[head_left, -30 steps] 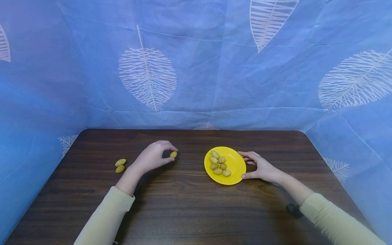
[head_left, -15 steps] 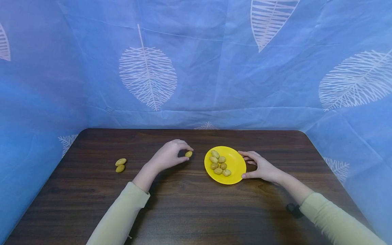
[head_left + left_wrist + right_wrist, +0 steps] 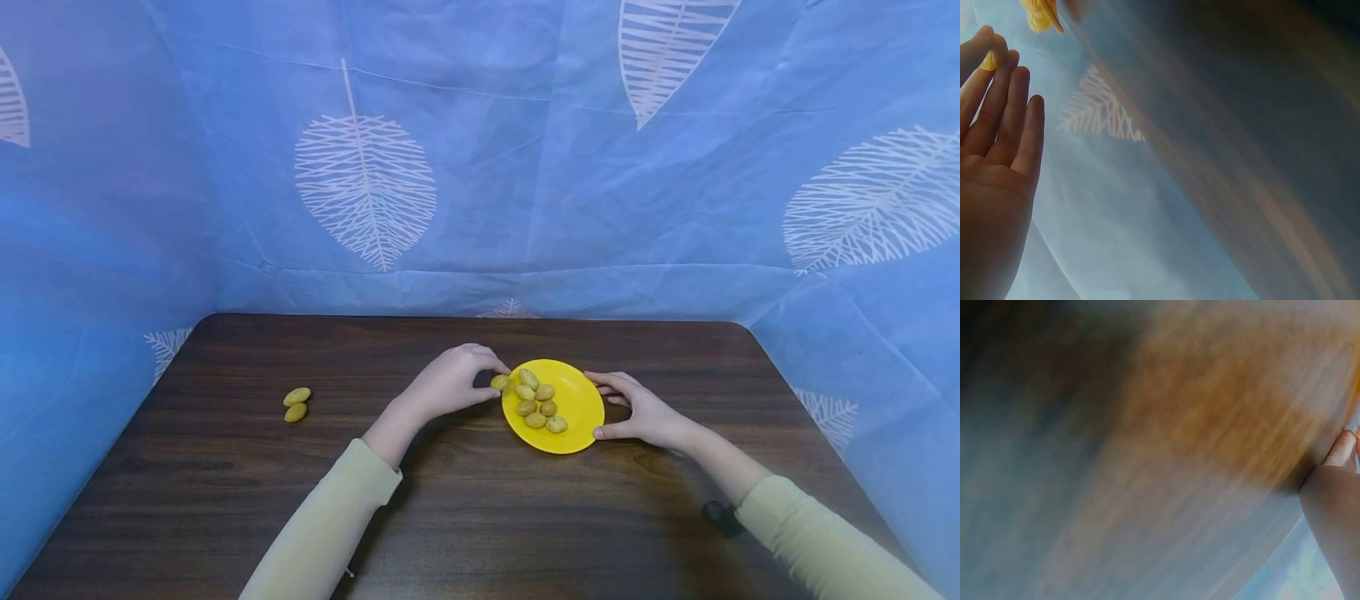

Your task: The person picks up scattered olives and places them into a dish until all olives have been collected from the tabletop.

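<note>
Between thumb and fingertips my left hand (image 3: pixel 450 382) pinches a small oval yellow-green fruit (image 3: pixel 499 382), olive-like in shape, at the left rim of a round yellow plate (image 3: pixel 577 396). The same pinched fruit (image 3: pixel 992 59) shows in the left wrist view, with the other fingers held out behind it. Several similar fruits (image 3: pixel 527 408) lie on the plate's left half. My right hand (image 3: pixel 641 415) holds the plate's right rim, thumb at the near side and fingers at the far side. In the right wrist view, that hand (image 3: pixel 1338 487) is mostly cut off by the frame.
Two more yellow-green fruits (image 3: pixel 297 403) lie together on the left of the dark wooden table (image 3: pixel 450 517). A blue cloth (image 3: pixel 480 183) with white leaf prints hangs behind and beside the table. A small black object (image 3: pixel 722 518) is at the right wrist.
My left hand has moved right with the pinched fruit, from left of the plate to its rim. The right hand and the plate have stayed in place.
</note>
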A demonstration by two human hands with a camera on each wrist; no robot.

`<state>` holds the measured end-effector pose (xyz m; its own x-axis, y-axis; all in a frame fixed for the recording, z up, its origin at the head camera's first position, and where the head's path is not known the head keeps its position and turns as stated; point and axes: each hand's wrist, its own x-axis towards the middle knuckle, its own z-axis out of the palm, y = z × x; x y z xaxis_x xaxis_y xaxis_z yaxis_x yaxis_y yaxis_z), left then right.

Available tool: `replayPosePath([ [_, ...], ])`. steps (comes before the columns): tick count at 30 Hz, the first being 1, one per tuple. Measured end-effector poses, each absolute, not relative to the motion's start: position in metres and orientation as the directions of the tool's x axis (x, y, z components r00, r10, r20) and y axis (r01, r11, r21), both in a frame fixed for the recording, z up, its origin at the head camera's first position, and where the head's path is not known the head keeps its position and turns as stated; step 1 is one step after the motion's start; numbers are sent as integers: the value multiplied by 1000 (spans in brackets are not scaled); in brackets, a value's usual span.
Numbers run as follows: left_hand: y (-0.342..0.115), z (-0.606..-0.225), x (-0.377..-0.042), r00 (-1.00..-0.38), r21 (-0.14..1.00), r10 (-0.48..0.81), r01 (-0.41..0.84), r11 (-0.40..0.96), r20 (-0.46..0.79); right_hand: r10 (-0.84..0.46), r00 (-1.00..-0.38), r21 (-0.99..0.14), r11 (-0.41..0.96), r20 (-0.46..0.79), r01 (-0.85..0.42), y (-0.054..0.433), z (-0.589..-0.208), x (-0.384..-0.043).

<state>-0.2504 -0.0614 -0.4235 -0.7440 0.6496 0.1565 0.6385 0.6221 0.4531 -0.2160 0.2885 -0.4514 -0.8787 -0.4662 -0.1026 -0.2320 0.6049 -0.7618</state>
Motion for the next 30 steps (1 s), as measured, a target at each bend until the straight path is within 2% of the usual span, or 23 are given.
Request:
replayPosePath([
  [15, -16, -423, -254, -672, 423, 723, 709, 564, 163, -469, -877, -770, 598, -110, -223, 289, -453, -217],
  [30, 17, -424, -252, -595, 392, 798, 758, 521, 89, -476, -874, -772, 589, -93, -238, 287, -450, -215],
])
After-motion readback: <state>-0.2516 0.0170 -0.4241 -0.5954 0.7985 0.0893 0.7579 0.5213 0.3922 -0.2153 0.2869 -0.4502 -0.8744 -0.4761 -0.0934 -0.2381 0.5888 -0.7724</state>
